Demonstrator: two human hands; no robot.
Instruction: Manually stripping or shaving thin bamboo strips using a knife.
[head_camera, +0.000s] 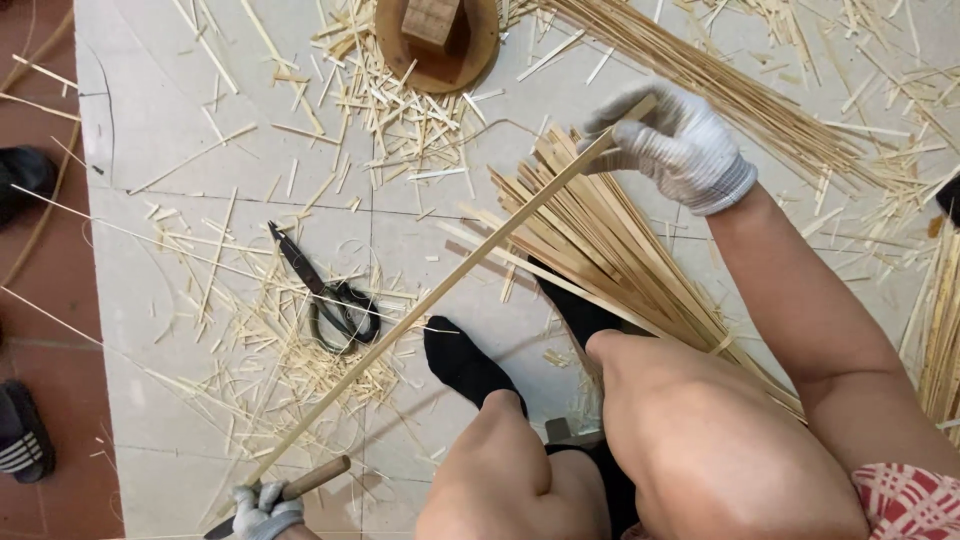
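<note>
My right hand (675, 140), in a white knit glove, pinches the far end of a long thin bamboo strip (440, 295). The strip runs diagonally down to the lower left, where my left hand (265, 508), also gloved, grips a tool by its wooden handle (322, 476). The tool's blade is mostly hidden at the frame edge and meets the strip's near end. A fanned bundle of split bamboo strips (610, 250) lies under my right hand and runs beneath my bare knee. My foot in a black sock (462, 362) rests on the floor below the strip.
Black-handled scissors (332, 302) lie on the pale tiled floor among bamboo shavings. A round wooden stand with a block (440, 40) sits at the top. More long bamboo splints (740, 100) stretch at the upper right. Dark sandals (22, 430) lie at the left.
</note>
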